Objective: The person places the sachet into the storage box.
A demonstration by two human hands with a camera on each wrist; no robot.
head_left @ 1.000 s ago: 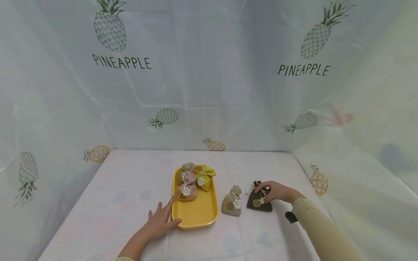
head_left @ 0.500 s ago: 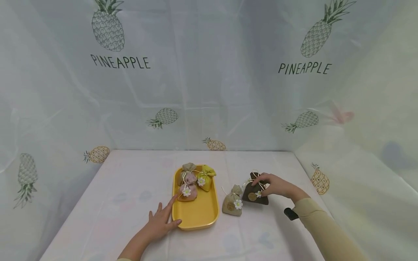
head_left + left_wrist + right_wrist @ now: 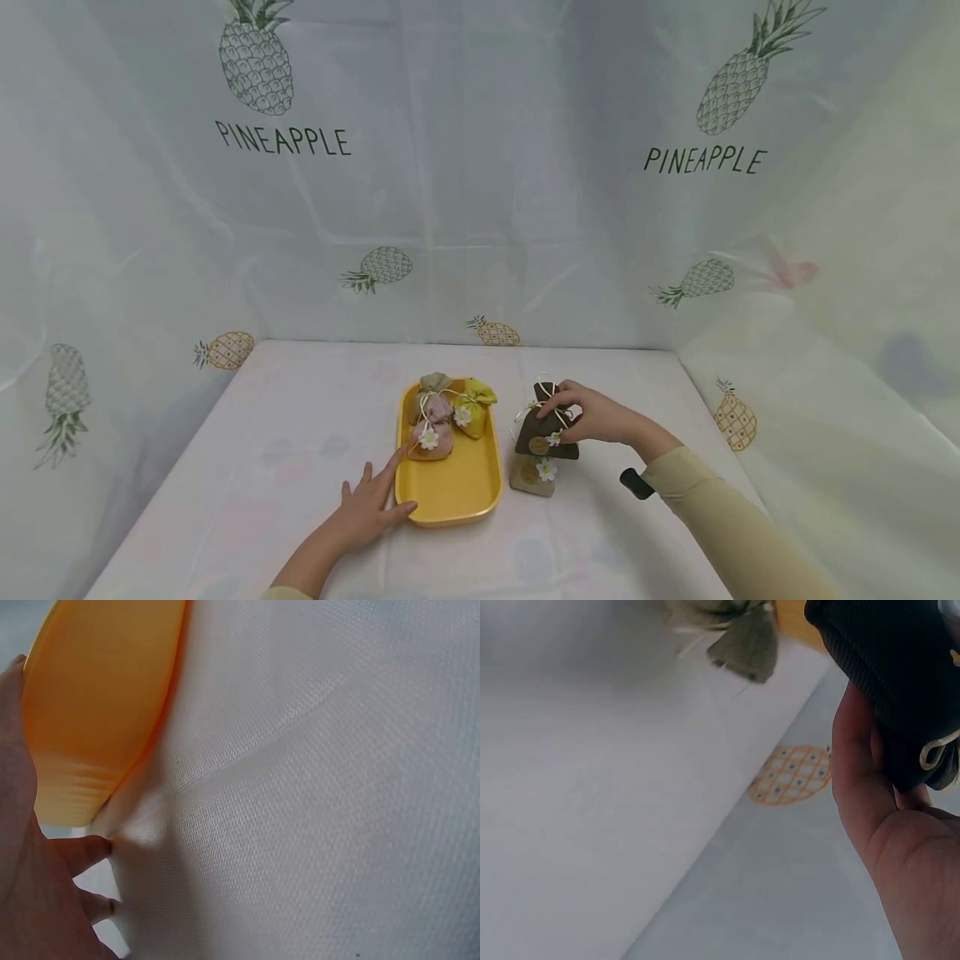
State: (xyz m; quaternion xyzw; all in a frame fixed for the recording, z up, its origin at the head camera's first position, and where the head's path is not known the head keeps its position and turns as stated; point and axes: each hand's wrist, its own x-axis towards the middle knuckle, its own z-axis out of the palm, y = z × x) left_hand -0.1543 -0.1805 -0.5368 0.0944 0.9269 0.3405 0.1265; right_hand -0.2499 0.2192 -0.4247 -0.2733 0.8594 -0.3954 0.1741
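Observation:
My right hand (image 3: 596,417) pinches a black drawstring pouch (image 3: 534,429) near its tied neck; a white flower and a round tag hang on its front. In the right wrist view the dark pouch (image 3: 892,667) is gripped between fingers and thumb, off the table. Below and partly behind it in the head view is a beige pouch (image 3: 527,479), its top hidden. My left hand (image 3: 365,508) rests with spread fingers against the left side of a yellow tray (image 3: 450,500). The left wrist view shows the tray's outer wall (image 3: 105,690) beside that hand.
In the tray's far half lie a pink pouch (image 3: 431,442), a yellow pouch (image 3: 472,421) and a taupe pouch (image 3: 433,383). A white patterned cloth (image 3: 300,417) covers the table. Pineapple-print curtains (image 3: 480,167) enclose the back and sides.
My right hand has lifted the black pouch off the table and carried it left, over the beige pouch. The left hand and the tray have stayed in place.

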